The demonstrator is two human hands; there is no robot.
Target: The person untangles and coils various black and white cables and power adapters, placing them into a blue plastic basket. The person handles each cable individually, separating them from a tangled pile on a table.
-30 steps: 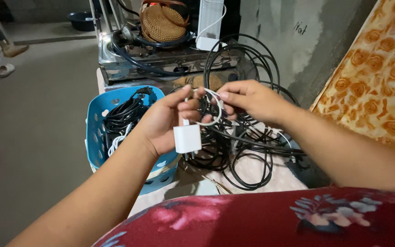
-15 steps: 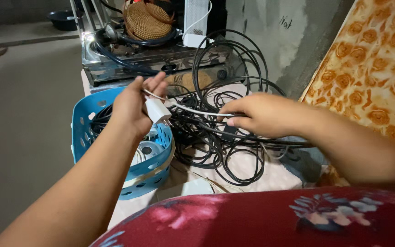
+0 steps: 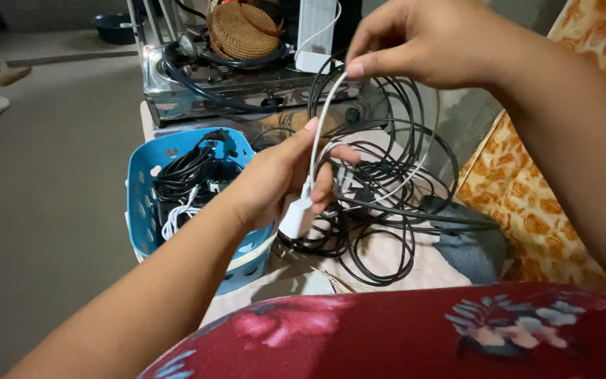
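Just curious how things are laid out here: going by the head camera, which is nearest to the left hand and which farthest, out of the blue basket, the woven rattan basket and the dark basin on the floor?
1. Blue basket: right beside the left hand, at its left.
2. Woven rattan basket: farther back, on the metal stove.
3. Dark basin: farthest, on the floor at far left.
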